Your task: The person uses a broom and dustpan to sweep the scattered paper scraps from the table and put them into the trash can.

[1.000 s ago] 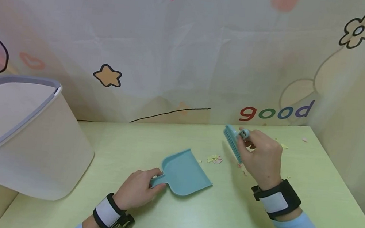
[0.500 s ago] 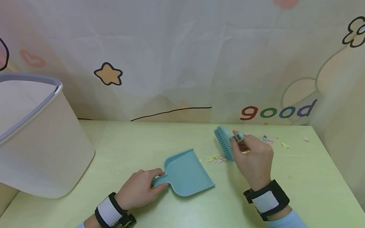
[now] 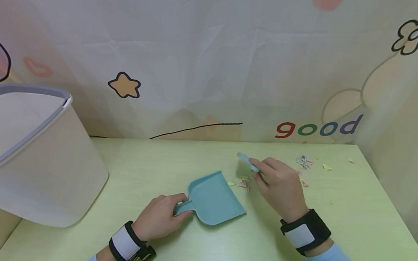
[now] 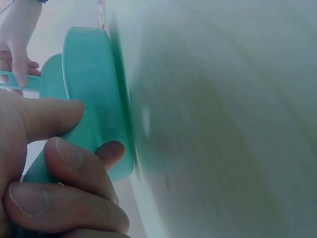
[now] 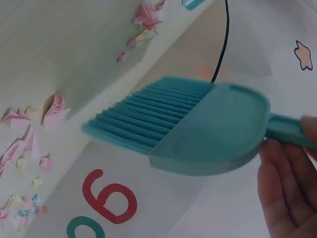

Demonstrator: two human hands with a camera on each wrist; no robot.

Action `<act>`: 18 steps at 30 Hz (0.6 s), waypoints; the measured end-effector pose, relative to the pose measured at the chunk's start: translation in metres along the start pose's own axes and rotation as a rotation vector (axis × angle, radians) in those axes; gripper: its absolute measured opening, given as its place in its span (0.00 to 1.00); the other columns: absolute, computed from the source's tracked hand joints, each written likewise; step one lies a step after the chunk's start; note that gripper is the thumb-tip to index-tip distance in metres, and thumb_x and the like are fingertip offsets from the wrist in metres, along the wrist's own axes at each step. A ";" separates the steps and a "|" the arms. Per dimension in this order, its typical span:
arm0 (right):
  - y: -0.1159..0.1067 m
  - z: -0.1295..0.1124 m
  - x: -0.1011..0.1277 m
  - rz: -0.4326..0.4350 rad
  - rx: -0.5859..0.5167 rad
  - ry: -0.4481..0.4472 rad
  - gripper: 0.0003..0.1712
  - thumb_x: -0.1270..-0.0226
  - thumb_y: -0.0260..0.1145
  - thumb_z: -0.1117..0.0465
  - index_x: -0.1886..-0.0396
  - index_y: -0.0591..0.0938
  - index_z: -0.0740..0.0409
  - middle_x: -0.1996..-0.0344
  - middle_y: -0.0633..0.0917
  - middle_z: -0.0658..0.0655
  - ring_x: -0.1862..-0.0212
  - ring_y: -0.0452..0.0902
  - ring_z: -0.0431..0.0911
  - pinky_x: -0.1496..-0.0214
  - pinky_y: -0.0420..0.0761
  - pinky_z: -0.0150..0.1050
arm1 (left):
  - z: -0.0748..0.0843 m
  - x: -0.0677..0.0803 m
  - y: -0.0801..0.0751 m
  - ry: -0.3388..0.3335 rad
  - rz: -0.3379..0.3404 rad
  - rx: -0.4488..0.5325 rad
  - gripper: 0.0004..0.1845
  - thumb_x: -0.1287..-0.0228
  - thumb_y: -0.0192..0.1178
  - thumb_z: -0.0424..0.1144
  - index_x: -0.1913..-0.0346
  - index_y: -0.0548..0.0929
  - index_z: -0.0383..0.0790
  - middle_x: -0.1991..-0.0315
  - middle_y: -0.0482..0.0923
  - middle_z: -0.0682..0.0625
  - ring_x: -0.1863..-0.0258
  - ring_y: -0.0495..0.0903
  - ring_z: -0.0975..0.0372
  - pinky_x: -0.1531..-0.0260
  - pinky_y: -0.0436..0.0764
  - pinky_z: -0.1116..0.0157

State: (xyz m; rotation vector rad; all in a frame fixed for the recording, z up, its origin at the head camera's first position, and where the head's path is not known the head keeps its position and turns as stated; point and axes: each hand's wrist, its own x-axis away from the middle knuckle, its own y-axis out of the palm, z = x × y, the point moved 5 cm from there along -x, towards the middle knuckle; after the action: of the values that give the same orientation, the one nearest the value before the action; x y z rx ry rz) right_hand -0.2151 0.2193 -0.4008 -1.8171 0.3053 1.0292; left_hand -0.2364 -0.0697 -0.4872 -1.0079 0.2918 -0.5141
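My left hand (image 3: pixel 161 216) grips the short handle of a light-blue dustpan (image 3: pixel 215 200), which lies on the table with its wide edge facing right. In the left wrist view the thumb and curled fingers hold that dustpan (image 4: pixel 91 74). My right hand (image 3: pixel 283 188) holds a small hand brush (image 3: pixel 245 158) by its handle, raised above the table. Its bristles (image 5: pixel 148 116) show in the right wrist view, apart from the paper scraps there. A small pile of paper scraps (image 3: pixel 241 184) lies just off the dustpan's edge, below the brush.
More pink, yellow and blue paper bits (image 3: pixel 304 161) are scattered toward the table's back right corner. A large white bin (image 3: pixel 50 165) with a grey-lilac rim stands at the left. A printed cloth backdrop (image 3: pixel 215 64) hangs behind the table (image 3: pixel 220 253).
My right hand has moved left with the brush and turned it, so the bristles no longer face the head camera. The small pile has shifted slightly toward the dustpan. My left hand stays almost still.
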 end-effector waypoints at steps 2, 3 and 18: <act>0.006 -0.005 0.001 -0.057 0.003 -0.031 0.20 0.51 0.82 0.72 0.55 0.91 0.61 0.71 0.87 0.55 0.73 0.80 0.44 0.72 0.81 0.37 | 0.000 0.000 0.000 -0.002 -0.001 0.002 0.17 0.29 0.67 0.49 0.46 0.86 0.42 0.85 0.57 0.62 0.86 0.59 0.71 0.83 0.57 0.71; 0.008 -0.007 0.002 -0.081 0.001 -0.039 0.20 0.52 0.82 0.72 0.56 0.91 0.61 0.71 0.88 0.55 0.72 0.81 0.45 0.72 0.83 0.38 | 0.000 0.000 0.000 -0.001 0.000 0.003 0.16 0.29 0.67 0.49 0.47 0.86 0.42 0.85 0.57 0.62 0.86 0.59 0.71 0.83 0.57 0.71; 0.011 -0.020 0.002 -0.062 -0.245 0.085 0.10 0.44 0.80 0.68 0.61 0.91 0.58 0.72 0.90 0.51 0.77 0.78 0.36 0.76 0.75 0.30 | 0.004 0.001 -0.001 0.001 0.001 0.011 0.16 0.29 0.67 0.49 0.48 0.86 0.42 0.84 0.56 0.62 0.86 0.58 0.71 0.84 0.56 0.71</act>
State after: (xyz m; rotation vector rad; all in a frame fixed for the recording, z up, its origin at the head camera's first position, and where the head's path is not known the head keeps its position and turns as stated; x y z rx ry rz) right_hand -0.2102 0.1974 -0.4062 -2.0811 0.1787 0.9811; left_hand -0.2340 -0.0678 -0.4845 -0.9967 0.2905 -0.5147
